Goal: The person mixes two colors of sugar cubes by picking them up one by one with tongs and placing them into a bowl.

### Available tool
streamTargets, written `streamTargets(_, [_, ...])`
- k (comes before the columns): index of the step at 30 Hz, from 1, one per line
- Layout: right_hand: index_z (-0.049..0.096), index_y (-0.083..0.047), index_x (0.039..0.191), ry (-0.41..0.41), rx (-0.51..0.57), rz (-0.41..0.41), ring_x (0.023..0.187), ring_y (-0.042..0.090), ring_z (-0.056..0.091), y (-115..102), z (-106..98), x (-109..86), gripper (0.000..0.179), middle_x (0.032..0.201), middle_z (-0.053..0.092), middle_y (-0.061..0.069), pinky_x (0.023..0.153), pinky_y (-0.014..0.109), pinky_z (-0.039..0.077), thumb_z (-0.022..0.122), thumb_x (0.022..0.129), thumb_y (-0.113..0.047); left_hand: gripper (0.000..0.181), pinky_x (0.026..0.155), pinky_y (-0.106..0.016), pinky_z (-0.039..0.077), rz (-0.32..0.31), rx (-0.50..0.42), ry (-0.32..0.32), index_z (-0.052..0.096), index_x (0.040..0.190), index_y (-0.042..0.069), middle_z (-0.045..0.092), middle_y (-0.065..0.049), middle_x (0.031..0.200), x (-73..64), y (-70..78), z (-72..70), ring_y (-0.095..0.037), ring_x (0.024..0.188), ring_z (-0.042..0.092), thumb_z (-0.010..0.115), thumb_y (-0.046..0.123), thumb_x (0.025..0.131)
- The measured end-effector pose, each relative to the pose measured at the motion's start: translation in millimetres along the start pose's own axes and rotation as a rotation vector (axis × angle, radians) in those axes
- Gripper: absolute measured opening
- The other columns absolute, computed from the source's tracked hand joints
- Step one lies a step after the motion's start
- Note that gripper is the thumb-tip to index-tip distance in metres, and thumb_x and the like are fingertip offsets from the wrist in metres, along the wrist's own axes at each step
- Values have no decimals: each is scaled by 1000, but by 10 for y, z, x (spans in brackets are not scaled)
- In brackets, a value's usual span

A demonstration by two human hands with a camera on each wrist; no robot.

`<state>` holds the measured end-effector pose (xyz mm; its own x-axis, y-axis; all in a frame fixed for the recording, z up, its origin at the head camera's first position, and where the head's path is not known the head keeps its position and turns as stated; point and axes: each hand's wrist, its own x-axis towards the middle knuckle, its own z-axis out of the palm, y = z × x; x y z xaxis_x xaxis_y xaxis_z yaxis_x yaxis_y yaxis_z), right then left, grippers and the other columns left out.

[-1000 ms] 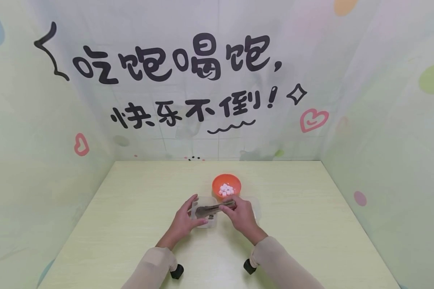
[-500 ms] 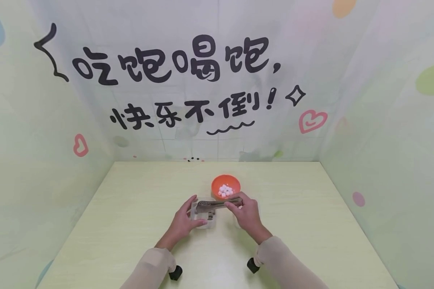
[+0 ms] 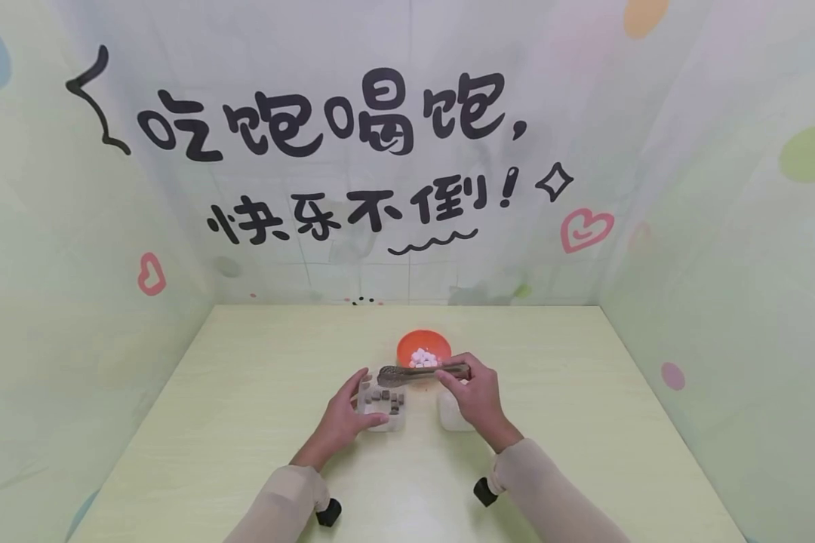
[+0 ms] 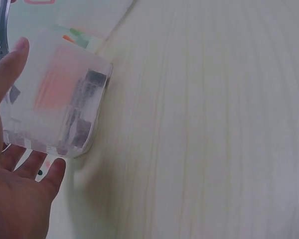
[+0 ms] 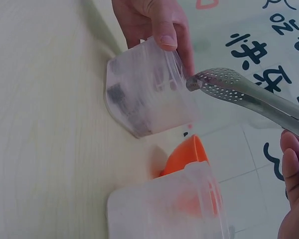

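Observation:
My left hand [image 3: 342, 417] holds a clear plastic container [image 3: 383, 424] on the table, thumb on the near side and fingers round the far left. Several small brown cubes [image 3: 385, 395] lie in it. With my right hand [image 3: 477, 394] I pinch metal food tongs [image 3: 414, 375], their perforated heads above the container's far right edge. In the right wrist view a small brown piece [image 5: 193, 83] shows at the tips of the tongs [image 5: 229, 85]. Behind the tongs stands an orange bowl [image 3: 424, 339] of small white cubes [image 3: 422, 357].
A second translucent container [image 3: 452, 413] stands on the right, partly under my right hand; its contents are hidden. The table [image 3: 278, 339] meets a printed wall [image 3: 407, 279] at its back edge, with side walls left and right.
My right hand and the tongs have moved right and up, out of the left container. The brown cubes and the second container show more now. My left hand has stayed in place.

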<state>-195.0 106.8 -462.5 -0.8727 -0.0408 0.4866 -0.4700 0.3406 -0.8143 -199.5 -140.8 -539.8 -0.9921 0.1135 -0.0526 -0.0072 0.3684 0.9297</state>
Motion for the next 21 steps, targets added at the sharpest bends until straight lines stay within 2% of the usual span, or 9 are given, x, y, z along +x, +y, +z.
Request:
streamTargets(4, [65,8,91,33,3,0,67,23,67,-132,-78,20,15,83,70,16,51,18,47,75,80,4,99,107,-53,36,-5,-2,-3,28,153,10,33,-17,153,3,-4,-4,-44,136,34,86,17,73])
streamTargets(10, [67,0,93,88,16,71,60,11,56,197,-73,65,16,78,70,11,45,18,34,78,81,-4,101,107,-53,36,-20,9,-9,28,153,10,32,-18,154,20,3,-7,-44,134,35,87,21,72])
streamTargets(13, [67,-2,95,100,16,65,60,9,57,325,-79,73,18,80,71,9,44,18,35,78,82,-9,102,107,-53,37,-29,14,-10,27,153,10,32,-18,154,27,-5,-5,-45,133,36,87,23,71])
streamTargets(21, [67,-2,95,151,6,49,60,11,58,429,-135,103,18,79,71,11,44,18,38,77,84,-11,101,106,-54,38,-47,8,-8,30,152,14,33,-20,153,38,-40,-7,-46,131,40,88,24,70])
